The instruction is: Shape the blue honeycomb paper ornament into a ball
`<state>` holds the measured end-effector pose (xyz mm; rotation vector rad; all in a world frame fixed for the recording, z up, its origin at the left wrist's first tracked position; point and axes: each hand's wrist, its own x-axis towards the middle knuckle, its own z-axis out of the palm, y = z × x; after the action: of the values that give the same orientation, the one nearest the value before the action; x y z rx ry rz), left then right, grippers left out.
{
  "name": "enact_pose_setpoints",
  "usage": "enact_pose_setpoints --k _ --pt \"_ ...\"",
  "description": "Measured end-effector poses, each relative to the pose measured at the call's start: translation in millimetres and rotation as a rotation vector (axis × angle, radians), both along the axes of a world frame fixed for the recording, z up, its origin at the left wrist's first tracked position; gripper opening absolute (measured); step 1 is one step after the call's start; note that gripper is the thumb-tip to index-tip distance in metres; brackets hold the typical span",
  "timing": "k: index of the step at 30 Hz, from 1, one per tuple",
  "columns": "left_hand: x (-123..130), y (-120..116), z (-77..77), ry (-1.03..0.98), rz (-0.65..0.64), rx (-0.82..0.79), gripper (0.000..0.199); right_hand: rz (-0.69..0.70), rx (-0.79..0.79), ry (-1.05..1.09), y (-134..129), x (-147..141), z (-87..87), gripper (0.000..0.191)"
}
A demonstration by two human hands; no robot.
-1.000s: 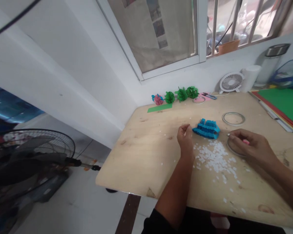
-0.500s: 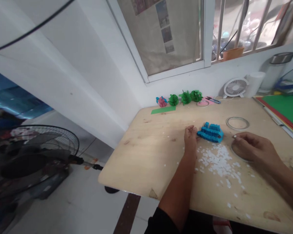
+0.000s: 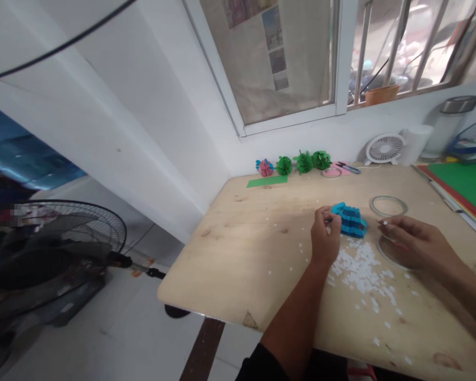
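Observation:
My left hand [image 3: 326,235] pinches the left end of a blue folded-paper piece [image 3: 351,220], which is pleated in rows. To its right, my right hand [image 3: 412,238] has thumb and forefinger closed on a small white paper bit [image 3: 385,223]. Many more white bits [image 3: 360,267] lie scattered on the wooden table between my forearms. One wire ring [image 3: 388,206] rests behind my right hand; another ring [image 3: 391,257] is partly hidden under it.
Green paper balls [image 3: 304,162], a pink and blue one [image 3: 265,168] and a green strip [image 3: 267,181] lie along the wall. Farther right are snips [image 3: 348,168], a small white fan [image 3: 385,148] and coloured sheets [image 3: 464,182]. A large fan [image 3: 55,254] stands left.
My left hand has moved right and its thumb and fingers have closed on the blue paper piece, which is now slightly tilted. My right hand still pinches the white bit.

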<state>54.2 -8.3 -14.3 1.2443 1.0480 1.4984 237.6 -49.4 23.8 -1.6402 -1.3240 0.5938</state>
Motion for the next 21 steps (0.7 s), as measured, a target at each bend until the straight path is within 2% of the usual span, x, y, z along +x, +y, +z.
enact_pose_setpoints --k 3,9,15,18,21 --pt "0.1 -7.1 1.9 0.110 -0.005 0.081 0.030 0.084 -0.095 0.088 5.7 2.0 3.5 0.041" --pt "0.6 -14.8 2.7 0.213 -0.012 0.177 0.031 0.213 -0.044 0.011 17.2 -6.5 9.0 0.038" --pt "-0.1 -20.8 4.4 0.349 -0.046 0.257 0.034 0.130 0.065 -0.232 34.1 -8.0 -2.7 0.033" --pt "0.7 -24.1 6.3 0.361 -0.066 0.272 0.034 0.110 0.130 -0.404 43.4 -8.1 -6.6 0.031" --pt "1.3 -26.2 7.0 0.345 -0.068 0.276 0.035 0.127 0.184 -0.467 50.9 -12.0 -8.1 0.030"
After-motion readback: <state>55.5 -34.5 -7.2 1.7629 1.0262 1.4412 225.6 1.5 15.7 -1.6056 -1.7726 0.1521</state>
